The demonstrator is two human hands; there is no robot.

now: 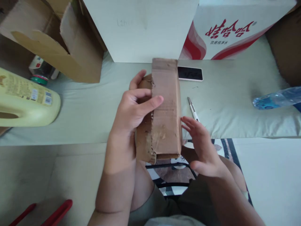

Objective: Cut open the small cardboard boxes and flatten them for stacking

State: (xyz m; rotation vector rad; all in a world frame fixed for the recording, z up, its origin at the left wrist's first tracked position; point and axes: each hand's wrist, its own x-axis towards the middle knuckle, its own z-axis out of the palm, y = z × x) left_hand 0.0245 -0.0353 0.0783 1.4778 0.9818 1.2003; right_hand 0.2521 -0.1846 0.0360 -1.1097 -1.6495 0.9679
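Brown cardboard makes the box point(166, 121), which is over the worktop's point(84, 110) near edge. The left hand point(131, 108) pinches its left side, thumb on top. The right hand point(203, 147) is open by its right side; I can't tell if they touch. By the far edge, a white carton point(228, 33) says 饮用纯净水 in small writing.

Wrinkled pale green cloth point(80, 110) covers a flat surface that carries a white box point(145, 31) and a red-and-white printed box point(218, 47), side by side at its far side. An open cardboard carton point(82, 59) and a pale yellow jug point(28, 100) occupy the left, a clear bottle point(279, 98) the right, while a phone point(190, 73) and, nearer the front edge, a slim cutter point(192, 108) lie between.
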